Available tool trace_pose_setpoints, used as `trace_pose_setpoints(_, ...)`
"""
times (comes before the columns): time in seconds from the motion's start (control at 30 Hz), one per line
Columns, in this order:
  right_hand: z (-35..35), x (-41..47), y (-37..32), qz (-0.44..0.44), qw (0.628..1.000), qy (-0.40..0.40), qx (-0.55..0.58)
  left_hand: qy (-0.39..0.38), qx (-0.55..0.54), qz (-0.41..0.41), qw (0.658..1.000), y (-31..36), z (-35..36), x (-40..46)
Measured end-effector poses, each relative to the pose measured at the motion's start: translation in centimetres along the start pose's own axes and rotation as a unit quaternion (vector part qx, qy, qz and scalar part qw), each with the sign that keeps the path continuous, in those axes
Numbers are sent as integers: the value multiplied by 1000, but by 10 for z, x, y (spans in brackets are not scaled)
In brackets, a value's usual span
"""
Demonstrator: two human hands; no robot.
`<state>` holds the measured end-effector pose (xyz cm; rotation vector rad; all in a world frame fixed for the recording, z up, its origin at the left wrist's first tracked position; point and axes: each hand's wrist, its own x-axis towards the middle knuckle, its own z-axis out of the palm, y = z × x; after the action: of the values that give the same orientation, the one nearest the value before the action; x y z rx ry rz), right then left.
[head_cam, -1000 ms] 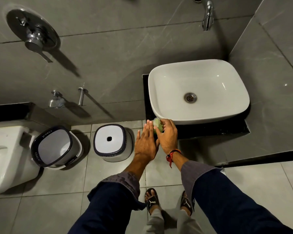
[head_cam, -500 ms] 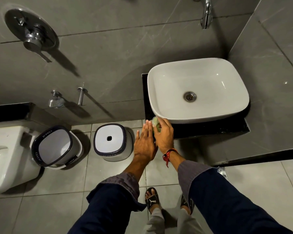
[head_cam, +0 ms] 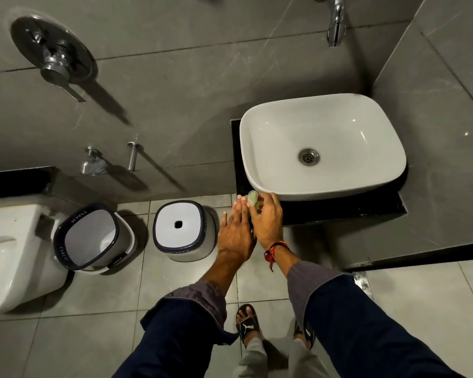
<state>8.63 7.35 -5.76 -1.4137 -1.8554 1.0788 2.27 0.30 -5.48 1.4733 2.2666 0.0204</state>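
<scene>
My right hand (head_cam: 268,222) grips a small clear bottle with pale green contents (head_cam: 253,199), held just below the front left corner of the white basin (head_cam: 257,148). My left hand (head_cam: 234,233) is flat beside it, fingers straight and together, fingertips next to the bottle. The lower part of the bottle is hidden behind my fingers. The basin sits on a black counter (head_cam: 366,210).
A chrome tap (head_cam: 336,23) juts from the wall above the basin. On the floor to the left stand a white stool (head_cam: 179,230), a tilted bucket (head_cam: 93,238) and a toilet (head_cam: 8,257). A shower mixer (head_cam: 53,58) and wall taps (head_cam: 93,162) are on the grey wall.
Both hands have shifted slightly up toward the basin's front edge, with the bottle still held in my right hand.
</scene>
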Motion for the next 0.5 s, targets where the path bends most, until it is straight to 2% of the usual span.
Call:
trace_pose_setpoints(0.1,2,1,-3,18,1000,13,1,0,1,4,1000,-1,1,1)
trace_pose_setpoints(0.23,3,-5,0,-7,999,-41,10,-4,9,13,1000,-1,2,0)
trace_pose_setpoints(0.4,7,3,-6,33,999,23,18,-1,21,4,1000,-3,4,2)
trace_pose_setpoints(0.5,9,1,-10,31,999,21,11,-6,27,8,1000,-5,4,2)
